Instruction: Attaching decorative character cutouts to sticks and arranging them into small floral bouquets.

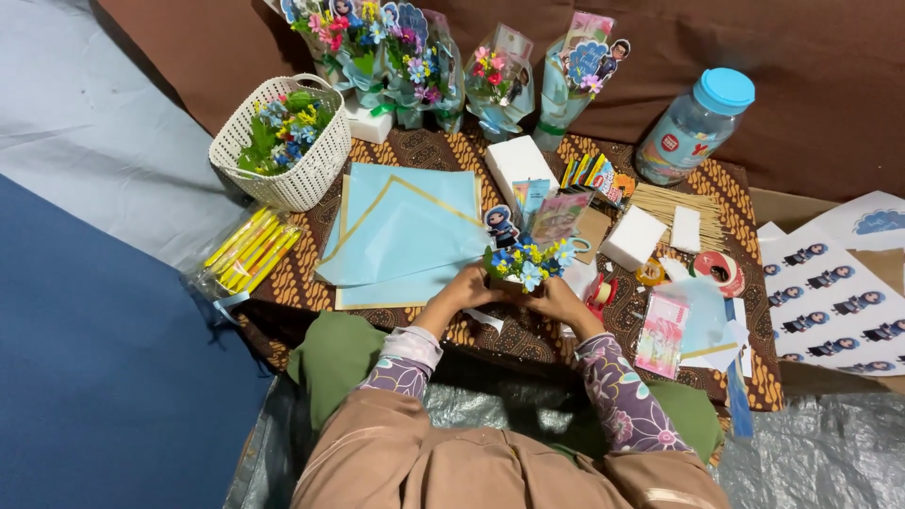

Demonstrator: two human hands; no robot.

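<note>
A small bouquet [530, 247] of blue, yellow and white artificial flowers, with a cartoon figure cutout and a pink paper piece sticking up from it, stands at the near middle of the low table [471, 155]. My left hand [464, 291] grips its base from the left. My right hand [558, 300] grips it from the right. Light blue wrapping sheets [401, 231] with gold edges lie just left of the bouquet, under my left hand's fingertips.
A white basket of flowers [283, 139] stands far left, with yellow packets [247, 250] below it. Finished bouquets [415, 57] line the back. A blue-lidded jar [696, 123], wooden skewers [674, 209], white foam blocks [633, 236], tape rolls [718, 269] and sticker sheets [834, 297] lie to the right.
</note>
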